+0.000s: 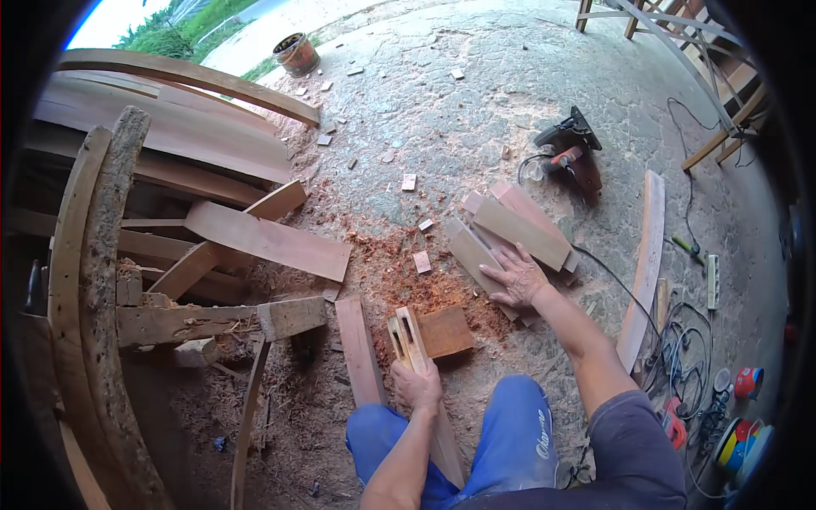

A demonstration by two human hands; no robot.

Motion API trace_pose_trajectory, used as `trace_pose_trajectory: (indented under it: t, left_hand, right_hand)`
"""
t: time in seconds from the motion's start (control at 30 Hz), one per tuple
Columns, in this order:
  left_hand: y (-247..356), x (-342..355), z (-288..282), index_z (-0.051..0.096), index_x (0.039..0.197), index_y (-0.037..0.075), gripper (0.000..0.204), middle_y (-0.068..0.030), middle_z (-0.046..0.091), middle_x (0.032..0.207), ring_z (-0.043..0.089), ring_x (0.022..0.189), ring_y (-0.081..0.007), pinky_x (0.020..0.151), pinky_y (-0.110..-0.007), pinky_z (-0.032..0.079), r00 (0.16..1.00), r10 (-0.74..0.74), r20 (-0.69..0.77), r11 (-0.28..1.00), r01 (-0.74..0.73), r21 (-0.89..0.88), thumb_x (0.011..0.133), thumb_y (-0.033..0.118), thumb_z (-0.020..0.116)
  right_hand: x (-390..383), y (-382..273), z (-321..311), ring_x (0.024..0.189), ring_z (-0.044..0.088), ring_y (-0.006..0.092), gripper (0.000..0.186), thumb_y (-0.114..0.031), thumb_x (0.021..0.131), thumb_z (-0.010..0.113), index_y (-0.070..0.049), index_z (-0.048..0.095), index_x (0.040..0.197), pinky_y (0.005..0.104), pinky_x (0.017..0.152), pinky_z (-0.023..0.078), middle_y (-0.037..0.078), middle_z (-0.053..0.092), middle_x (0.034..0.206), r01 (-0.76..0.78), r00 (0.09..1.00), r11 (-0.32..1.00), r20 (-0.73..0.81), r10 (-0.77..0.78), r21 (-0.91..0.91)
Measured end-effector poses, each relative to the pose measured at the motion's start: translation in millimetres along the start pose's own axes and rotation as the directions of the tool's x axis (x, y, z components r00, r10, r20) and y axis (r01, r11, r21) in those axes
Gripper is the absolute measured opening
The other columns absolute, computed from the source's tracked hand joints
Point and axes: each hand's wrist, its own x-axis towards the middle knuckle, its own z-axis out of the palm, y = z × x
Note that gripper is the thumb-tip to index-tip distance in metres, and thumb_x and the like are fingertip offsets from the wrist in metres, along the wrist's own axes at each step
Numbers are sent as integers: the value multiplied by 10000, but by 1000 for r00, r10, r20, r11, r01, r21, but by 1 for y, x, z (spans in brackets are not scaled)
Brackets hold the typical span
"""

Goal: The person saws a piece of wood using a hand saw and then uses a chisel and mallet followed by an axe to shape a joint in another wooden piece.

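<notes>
My left hand (416, 385) is closed around slotted wood (411, 347), long and pale with two narrow dark slots near its top end. I cannot tell whether it is one piece or two side by side. Its lower part runs down between my knees. Just right of the slotted end, a reddish-brown wooden block (448, 331) lies on the ground. My right hand (518, 277) rests with fingers spread on a stack of short boards (521, 230). Some of these boards have a narrower end. The palm side of this hand is hidden.
Beyond the stack stands a power tool (575, 153) with a cord. Timber (204, 140) fills the left, and a rough post (115, 280) rises there. A long plank (643, 263), tangled cables (685, 353) and a power strip (712, 282) lie right. Sawdust (387, 263) covers the middle.
</notes>
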Motion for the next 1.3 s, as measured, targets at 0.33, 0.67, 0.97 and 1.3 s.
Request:
trace_pose_trajectory:
  t: [0.33,0.67,0.97,1.3]
  left_hand:
    - [0,6,-4,477,1201,74,612,-204,649,1151,666,1041,-429,879,-554,516,998,47,-36,997,-45,68,809,462,742]
    - [13,-24,27,447,1219,40,646,-217,610,1166,664,1017,-466,876,-577,511,990,130,-47,992,-130,2,800,429,748]
    - [-25,9,10,100,1621,-27,1202,-270,168,1674,101,1571,-398,1283,-487,102,951,308,-17,944,-307,-123,816,589,747]
    - [13,-73,-36,459,1411,47,587,-87,651,1075,687,902,-203,803,-377,604,682,652,331,232,237,-943,905,112,750]
  right_hand:
    - [-21,-69,12,1462,341,427,930,-198,818,720,-311,259,1618,557,1186,319,225,340,1547,-527,840,776,71,538,347]
    - [-99,-131,11,1400,488,293,992,-336,771,843,55,350,1537,380,1152,401,240,499,1511,-16,727,-31,33,685,999]
    - [-188,-249,-32,962,724,318,586,-282,1004,526,-121,362,1542,440,670,655,149,613,1214,204,918,-863,215,333,463]
    - [-228,-231,0,1262,620,307,593,-365,964,629,-100,528,1484,398,994,535,260,588,1404,57,884,-257,71,463,965]
